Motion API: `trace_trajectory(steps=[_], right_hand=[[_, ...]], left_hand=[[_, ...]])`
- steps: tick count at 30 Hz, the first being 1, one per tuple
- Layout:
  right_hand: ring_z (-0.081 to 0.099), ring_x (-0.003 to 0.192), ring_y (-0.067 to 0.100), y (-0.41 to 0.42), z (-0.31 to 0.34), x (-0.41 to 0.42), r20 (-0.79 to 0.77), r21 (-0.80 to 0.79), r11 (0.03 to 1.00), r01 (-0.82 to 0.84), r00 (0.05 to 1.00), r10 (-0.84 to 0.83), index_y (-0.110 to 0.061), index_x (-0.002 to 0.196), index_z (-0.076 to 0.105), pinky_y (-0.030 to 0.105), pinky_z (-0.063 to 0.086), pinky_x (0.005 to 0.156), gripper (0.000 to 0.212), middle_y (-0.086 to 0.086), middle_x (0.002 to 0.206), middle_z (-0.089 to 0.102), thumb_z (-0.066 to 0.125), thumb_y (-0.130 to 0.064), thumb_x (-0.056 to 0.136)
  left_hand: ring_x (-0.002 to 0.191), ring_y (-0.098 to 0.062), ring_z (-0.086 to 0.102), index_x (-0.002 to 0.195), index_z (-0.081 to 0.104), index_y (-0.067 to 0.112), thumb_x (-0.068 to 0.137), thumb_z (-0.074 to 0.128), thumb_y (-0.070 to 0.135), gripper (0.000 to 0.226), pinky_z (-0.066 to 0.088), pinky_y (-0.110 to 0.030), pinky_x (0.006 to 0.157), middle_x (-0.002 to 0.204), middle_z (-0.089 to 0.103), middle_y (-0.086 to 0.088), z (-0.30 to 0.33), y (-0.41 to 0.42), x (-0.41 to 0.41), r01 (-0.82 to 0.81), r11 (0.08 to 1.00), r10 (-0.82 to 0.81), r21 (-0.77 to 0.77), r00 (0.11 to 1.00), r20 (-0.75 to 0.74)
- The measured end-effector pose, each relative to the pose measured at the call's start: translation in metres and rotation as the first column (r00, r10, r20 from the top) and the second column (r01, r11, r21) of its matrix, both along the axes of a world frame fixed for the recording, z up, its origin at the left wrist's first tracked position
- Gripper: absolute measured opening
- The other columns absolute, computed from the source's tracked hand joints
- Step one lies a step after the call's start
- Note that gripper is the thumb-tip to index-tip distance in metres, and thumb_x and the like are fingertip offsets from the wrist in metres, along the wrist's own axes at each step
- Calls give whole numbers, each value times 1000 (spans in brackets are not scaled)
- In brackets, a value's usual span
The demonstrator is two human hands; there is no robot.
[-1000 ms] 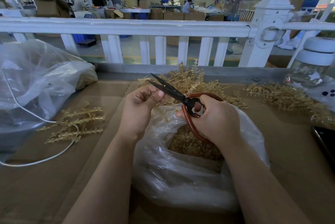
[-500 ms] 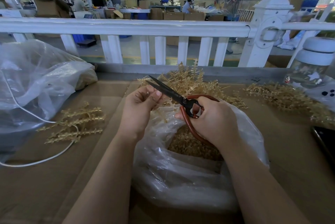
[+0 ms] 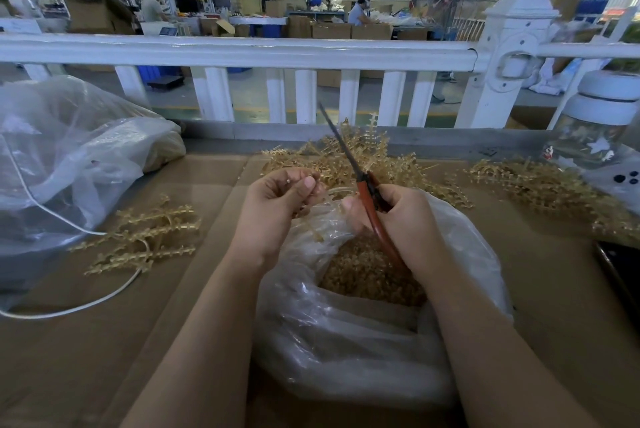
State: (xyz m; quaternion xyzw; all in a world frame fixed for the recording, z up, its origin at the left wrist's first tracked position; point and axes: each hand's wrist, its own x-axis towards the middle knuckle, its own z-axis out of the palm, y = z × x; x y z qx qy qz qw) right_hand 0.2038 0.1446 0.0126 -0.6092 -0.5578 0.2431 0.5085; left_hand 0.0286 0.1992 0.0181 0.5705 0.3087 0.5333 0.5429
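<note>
Holding red-handled scissors (image 3: 362, 185), blades pointing to twelve o'clock, the right hand (image 3: 408, 226) has its grip clamped on them over an open bag (image 3: 346, 351) on the bench (image 3: 173, 341). Left hand (image 3: 273, 216) pinches a gold sprig (image 3: 316, 235); loose sprigs (image 3: 346, 157) crowd twelve o'clock.

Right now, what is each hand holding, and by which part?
The right hand grips the scissors by their red handles, blades pointing away. The left hand pinches a small gold sprig at its upper end.
</note>
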Motion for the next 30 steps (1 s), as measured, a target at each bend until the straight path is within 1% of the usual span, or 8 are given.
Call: trace_trajectory(steps=[3,8,12,16,18,20,23,30], right_hand=[[72,67,18,-1,4,0,-112,12,1000,-8,994,9,-10,71,74,20,57,70,27,4,67,74,79,-32,85],[69,61,17,-2,5,1,-186,1,1000,-31,982,31,-5,71,72,24,59,72,22,6,61,70,76,-18,89],[66,55,11,-3,7,1,-238,60,998,-10,971,24,-5,73,70,16,53,63,22,2,60,69,75,-18,90],[58,49,5,-7,9,4,-313,147,989,9,949,37,-6,66,65,8,45,56,29,-3,53,63,71,-15,93],[50,40,0,-7,9,4,-332,157,987,14,943,39,-8,66,63,8,40,48,30,-8,46,58,70,-15,94],[47,36,-1,-7,9,4,-336,164,986,8,941,48,-10,65,62,7,36,43,31,-9,44,55,70,-15,95],[47,37,0,-7,9,4,-381,180,983,-20,920,88,-21,60,66,8,35,41,35,-4,50,59,70,-14,94],[47,39,1,-4,5,6,-368,187,982,24,928,48,-18,66,65,8,36,43,29,-1,56,63,72,-19,93]], left_hand=[[66,-9,59,83,68,12,93,61,6,13,51,-22,67,69,67,4,0,-2,3,52,999,-52,8,999,-8],[61,-8,60,90,66,8,89,64,10,3,50,-20,61,70,68,2,2,-5,6,87,994,-83,-62,995,54],[68,-17,67,110,59,8,76,70,32,43,55,-29,66,84,73,-5,5,-4,4,145,956,-117,-254,985,124],[76,-20,71,86,69,14,72,69,46,35,57,-27,69,92,75,-12,6,-3,-4,248,910,-251,-331,967,34],[76,-17,72,88,73,13,69,74,40,33,56,-22,65,92,76,-10,6,-5,-6,306,890,-325,-338,946,0],[74,-16,72,98,69,10,61,80,31,44,55,-20,64,93,76,-11,5,-7,-5,318,887,-343,-335,939,-17],[72,-14,71,87,69,15,55,83,23,37,53,-22,68,90,76,-10,5,-7,-2,285,910,-309,-302,951,-34],[75,-24,74,91,58,12,63,80,18,36,59,-27,65,91,75,-18,8,-9,0,359,890,-364,-282,931,34]])
